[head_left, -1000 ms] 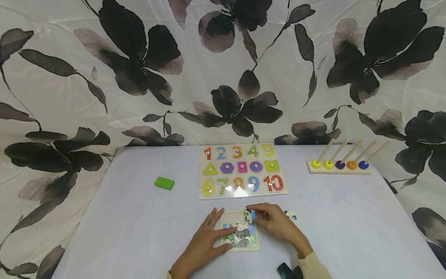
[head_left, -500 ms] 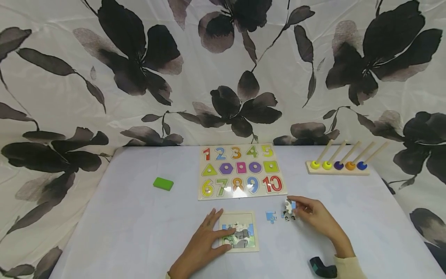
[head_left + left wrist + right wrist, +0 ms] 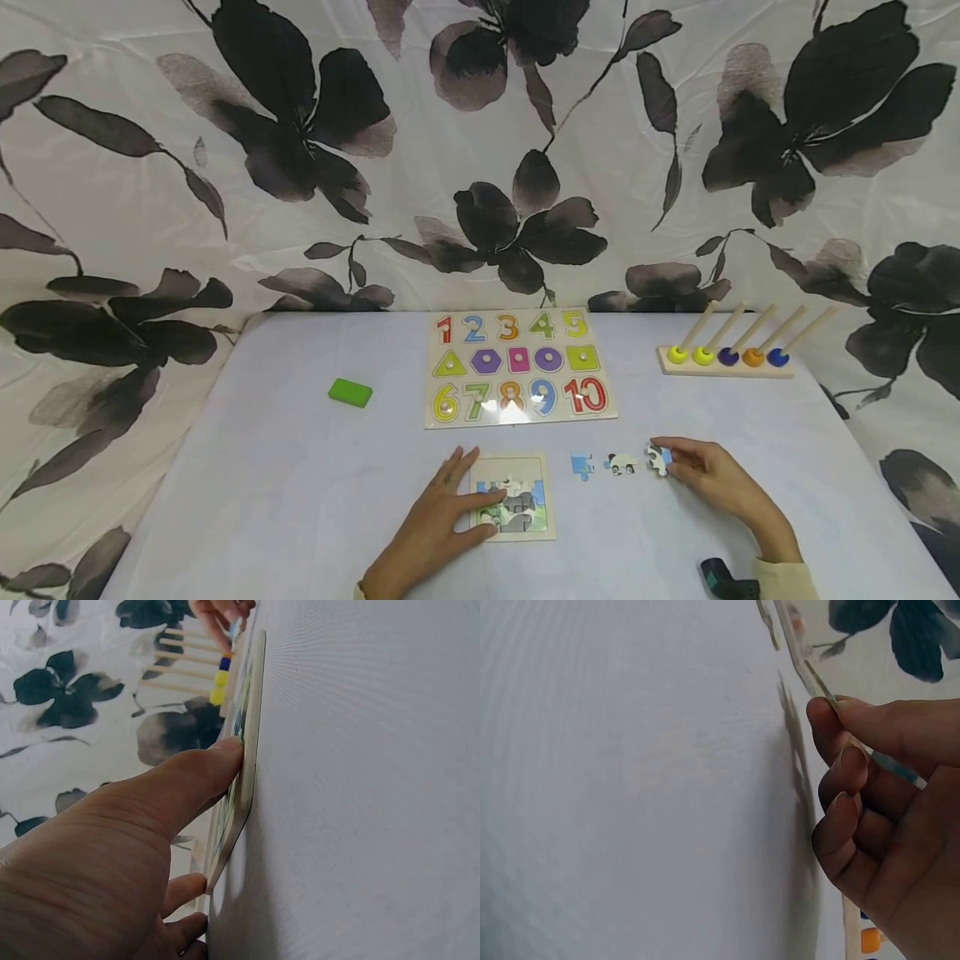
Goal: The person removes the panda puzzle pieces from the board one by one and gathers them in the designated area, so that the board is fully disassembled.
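My left hand (image 3: 438,521) rests on a small wooden puzzle tray (image 3: 551,500), its fingers spread along the left side and its thumb laid on the face. Several fitted jigsaw pieces (image 3: 517,505) with grey animal parts and some blue fill the tray's lower part; its upper part shows bare wood. Off to the right, my right hand (image 3: 723,479) pinches a white, black and blue jigsaw piece (image 3: 656,460) between thumb and fingers. In the right wrist view this piece (image 3: 821,682) is seen edge-on. Between the hands lie a blue piece (image 3: 582,466) and a panda-face piece (image 3: 621,464).
Behind the tray lies a number-and-shape board (image 3: 521,367). A green block (image 3: 350,392) sits to the left. At the back right stands a peg stand (image 3: 726,363) with coloured beads. A dark device (image 3: 727,581) is beside the right sleeve. Floral cloth (image 3: 487,225) hangs behind the table.
My right hand has moved from the tray out to the right with a jigsaw piece. The blue and panda-face pieces now lie uncovered, apart from the held piece. My left hand stays put.
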`<state>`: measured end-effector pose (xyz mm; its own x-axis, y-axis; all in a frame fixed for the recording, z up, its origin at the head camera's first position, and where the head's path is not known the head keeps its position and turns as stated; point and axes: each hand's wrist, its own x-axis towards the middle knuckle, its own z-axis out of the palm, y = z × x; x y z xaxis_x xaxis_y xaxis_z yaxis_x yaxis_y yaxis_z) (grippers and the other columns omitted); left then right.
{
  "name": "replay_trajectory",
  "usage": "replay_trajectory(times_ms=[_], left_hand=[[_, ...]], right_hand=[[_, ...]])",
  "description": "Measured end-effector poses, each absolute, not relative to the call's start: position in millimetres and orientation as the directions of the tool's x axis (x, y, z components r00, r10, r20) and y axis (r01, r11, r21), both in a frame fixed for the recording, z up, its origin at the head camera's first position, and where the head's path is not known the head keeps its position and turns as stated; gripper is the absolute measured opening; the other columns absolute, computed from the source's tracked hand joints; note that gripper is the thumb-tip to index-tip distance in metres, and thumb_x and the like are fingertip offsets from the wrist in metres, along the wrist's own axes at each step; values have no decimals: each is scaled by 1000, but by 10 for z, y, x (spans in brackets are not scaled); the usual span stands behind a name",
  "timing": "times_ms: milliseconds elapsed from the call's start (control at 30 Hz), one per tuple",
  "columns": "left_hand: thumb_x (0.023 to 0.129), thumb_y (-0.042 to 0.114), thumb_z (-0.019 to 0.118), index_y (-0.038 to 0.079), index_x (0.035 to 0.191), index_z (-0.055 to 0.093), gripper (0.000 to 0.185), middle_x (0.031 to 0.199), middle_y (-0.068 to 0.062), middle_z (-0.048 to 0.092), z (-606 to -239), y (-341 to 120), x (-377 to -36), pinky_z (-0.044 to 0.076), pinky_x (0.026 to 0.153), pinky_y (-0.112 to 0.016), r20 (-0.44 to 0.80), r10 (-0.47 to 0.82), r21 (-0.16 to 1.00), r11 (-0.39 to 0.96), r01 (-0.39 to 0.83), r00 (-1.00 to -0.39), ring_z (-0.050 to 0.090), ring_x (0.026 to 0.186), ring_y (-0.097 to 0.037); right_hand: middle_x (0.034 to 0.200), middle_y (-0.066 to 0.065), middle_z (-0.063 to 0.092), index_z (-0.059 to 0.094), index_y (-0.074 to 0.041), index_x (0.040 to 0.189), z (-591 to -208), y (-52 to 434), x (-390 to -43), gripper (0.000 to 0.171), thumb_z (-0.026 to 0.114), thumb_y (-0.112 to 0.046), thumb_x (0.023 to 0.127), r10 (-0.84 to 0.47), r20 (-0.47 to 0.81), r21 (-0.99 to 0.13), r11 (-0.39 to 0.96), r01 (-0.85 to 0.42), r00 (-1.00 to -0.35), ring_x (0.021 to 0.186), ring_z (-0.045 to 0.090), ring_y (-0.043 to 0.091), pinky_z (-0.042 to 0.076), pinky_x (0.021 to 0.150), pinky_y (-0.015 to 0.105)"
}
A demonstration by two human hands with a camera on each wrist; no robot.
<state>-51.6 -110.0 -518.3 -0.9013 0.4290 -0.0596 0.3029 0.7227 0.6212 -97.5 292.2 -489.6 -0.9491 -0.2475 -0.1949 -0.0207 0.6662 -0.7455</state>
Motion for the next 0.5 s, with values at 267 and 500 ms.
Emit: replay_trajectory(times_ms=[267, 500], left_hand=[[85, 51, 65, 40, 123, 64, 40, 157, -5, 27, -5198, -1100, -526, 29, 104, -66, -53, 428, 623, 720, 305, -902, 15, 145, -37], [85, 50, 65, 41, 123, 64, 40, 157, -6, 26, -5197, -1101, -521, 30, 104, -65, -54, 428, 615, 726, 308, -902, 14, 145, -37]], right_hand=[[121, 18, 62, 61, -1, 126, -4932, 2927, -976, 36, 59, -1, 90, -250, -221, -744, 668, -3, -943, 90, 57, 6, 51, 76, 20], [116, 15, 64, 60, -1, 127, -4921, 2902, -997, 36, 61, -5, 91, -277, -240, -750, 661, -4, -931, 86, 54, 7, 49, 73, 20]])
